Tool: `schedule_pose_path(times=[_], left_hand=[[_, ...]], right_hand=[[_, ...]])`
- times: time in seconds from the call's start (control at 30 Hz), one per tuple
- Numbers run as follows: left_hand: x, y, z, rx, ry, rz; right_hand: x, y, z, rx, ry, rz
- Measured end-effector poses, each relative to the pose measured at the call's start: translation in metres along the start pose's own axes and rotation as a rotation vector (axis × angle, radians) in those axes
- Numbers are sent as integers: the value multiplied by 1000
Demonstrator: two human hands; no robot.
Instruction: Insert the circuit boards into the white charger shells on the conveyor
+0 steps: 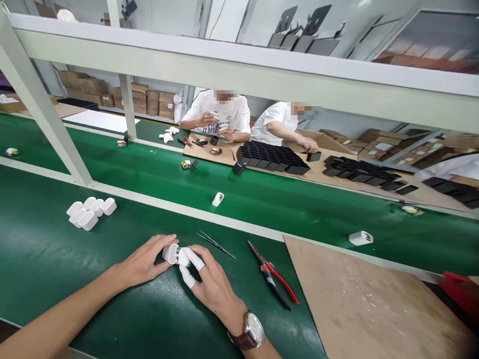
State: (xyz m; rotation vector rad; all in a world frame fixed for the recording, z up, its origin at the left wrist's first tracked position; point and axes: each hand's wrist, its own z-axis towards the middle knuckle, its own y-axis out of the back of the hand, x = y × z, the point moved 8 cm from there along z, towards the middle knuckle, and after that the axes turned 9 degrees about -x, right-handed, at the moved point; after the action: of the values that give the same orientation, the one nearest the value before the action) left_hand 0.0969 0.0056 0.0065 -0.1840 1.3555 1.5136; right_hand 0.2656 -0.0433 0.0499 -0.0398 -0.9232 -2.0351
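Observation:
My left hand (pixel 149 257) grips a small white plastic housing (pixel 169 254) from its left side, with the open end turned to the right. Bits of white and green show at that opening. My right hand (pixel 215 281) wears white finger cots on some fingers and pinches a small green-edged part at the opening; the fingers hide most of it, and I cannot tell how far in it sits. Right of my hands lie steel tweezers (pixel 216 244) and long-nose pliers (pixel 272 275) with red and black handles.
Several white housings (pixel 88 219) stand in a group at the left. Across the green conveyor belt (pixel 179 187), which carries a white housing (pixel 218 199) and another (pixel 361 238), two people work beside rows of black cases (pixel 275 157). Brown board (pixel 366 304) covers the bench's right; a metal frame (pixel 239 75) crosses above.

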Motion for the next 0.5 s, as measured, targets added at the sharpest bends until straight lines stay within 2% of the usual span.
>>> schedule_pose_path(times=[0.5], left_hand=[[-13, -4, 0, 0, -104, 77]], right_hand=[[10, -8, -2, 111, 41, -116]])
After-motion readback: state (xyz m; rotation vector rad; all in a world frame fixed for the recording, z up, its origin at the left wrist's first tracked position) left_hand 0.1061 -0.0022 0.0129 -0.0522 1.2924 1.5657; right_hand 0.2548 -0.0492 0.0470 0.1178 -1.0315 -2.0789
